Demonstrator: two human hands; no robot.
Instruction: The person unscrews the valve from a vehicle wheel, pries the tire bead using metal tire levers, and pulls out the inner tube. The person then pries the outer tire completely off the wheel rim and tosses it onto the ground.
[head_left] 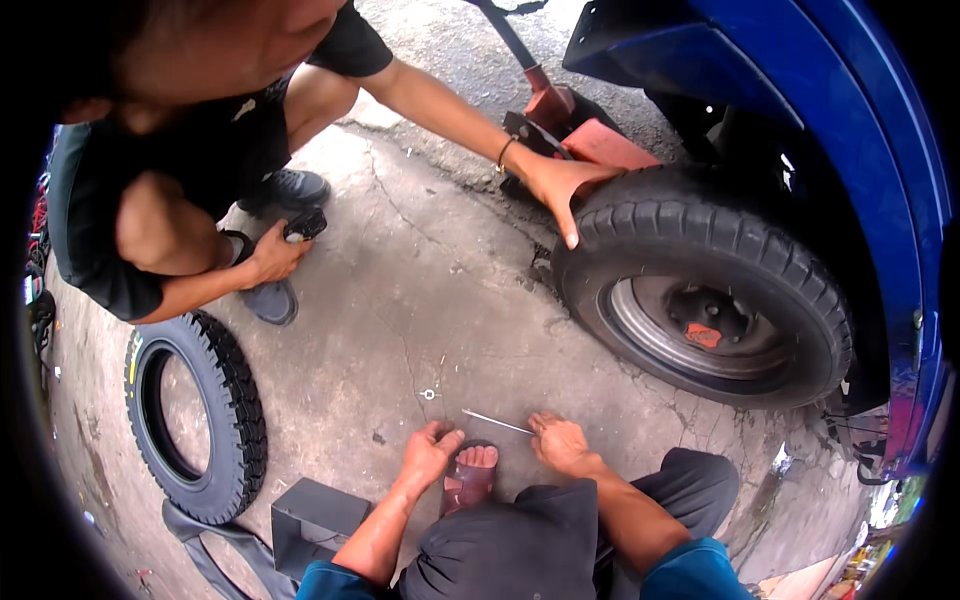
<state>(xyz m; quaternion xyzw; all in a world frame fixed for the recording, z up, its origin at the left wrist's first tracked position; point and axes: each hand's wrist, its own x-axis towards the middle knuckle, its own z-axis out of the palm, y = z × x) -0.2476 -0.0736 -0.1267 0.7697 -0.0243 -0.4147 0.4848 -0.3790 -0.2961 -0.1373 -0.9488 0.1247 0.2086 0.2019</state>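
My right hand [562,442] is closed round one end of a thin, straight metal rod [497,421]; whatever end sits inside the fist is hidden. The rod points left, over the ground beyond my sandalled foot [470,480]. Left of that foot, my left hand [432,450] has its fingers curled together, and I cannot make out anything in them. A small pale metal ring [429,394] lies on the concrete just beyond my left hand. To the far right a mounted wheel [700,320] with a worn tyre stands at the blue vehicle.
A crouching person [130,220] rests one hand [565,188] on the wheel and holds a dark object in the other. Left are a loose tyre [222,400], a black rubber strip [215,540] and a dark box [320,520]. A red jack [610,145] stands behind the wheel.
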